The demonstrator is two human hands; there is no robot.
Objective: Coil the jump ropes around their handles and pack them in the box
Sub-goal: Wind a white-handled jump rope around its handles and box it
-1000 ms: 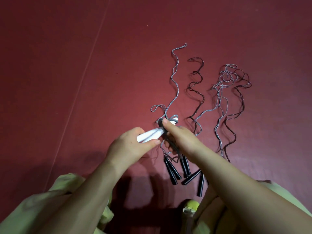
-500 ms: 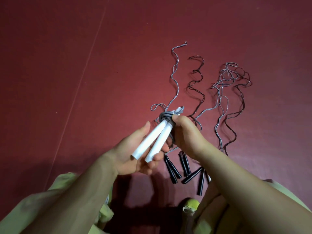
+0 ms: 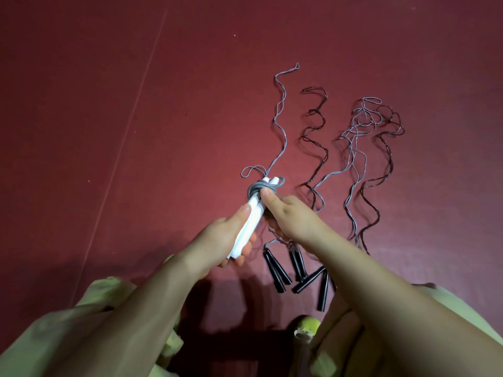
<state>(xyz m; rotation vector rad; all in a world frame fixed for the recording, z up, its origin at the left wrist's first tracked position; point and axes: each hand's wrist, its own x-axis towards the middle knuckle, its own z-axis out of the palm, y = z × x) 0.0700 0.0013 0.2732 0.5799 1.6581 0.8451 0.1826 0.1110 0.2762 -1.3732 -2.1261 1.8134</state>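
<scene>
The pair of white cylindrical plastic handles [image 3: 249, 227] lies side by side, held up above the dark red floor mat [image 3: 109, 131], with a few turns of thin grey cord [image 3: 258, 188] bunched near their far ends; the left hand [image 3: 223, 240] grips the near half of the handles with its fingers curled under and thumb along the top, and the right hand [image 3: 288, 216] pinches the cord at the wraps, thumb pressed just below the coil, so the two hands sit close together on the same rope. Most of that grey cord is not yet wound: its free length [image 3: 280, 118] trails away across the mat in loose waves. The likely trouble, as I judge it, is that the turns sit close to the handle tips and could slip off the end if the thumb lifts or the next turn is pulled slack; the wavy, springy cord may also spring loose. A second risk is snagging: the free length runs just beside the dark wavy rope [image 3: 313, 131] and near the tangled grey and dark ropes [image 3: 362, 126] further right, so a quick pull could drag a neighbour along. The black tapered handles [image 3: 296, 270] of those ropes lie in a loose cluster on the mat just under the right wrist, still unwound. No box is in view, so nothing can be said of what it holds
</scene>
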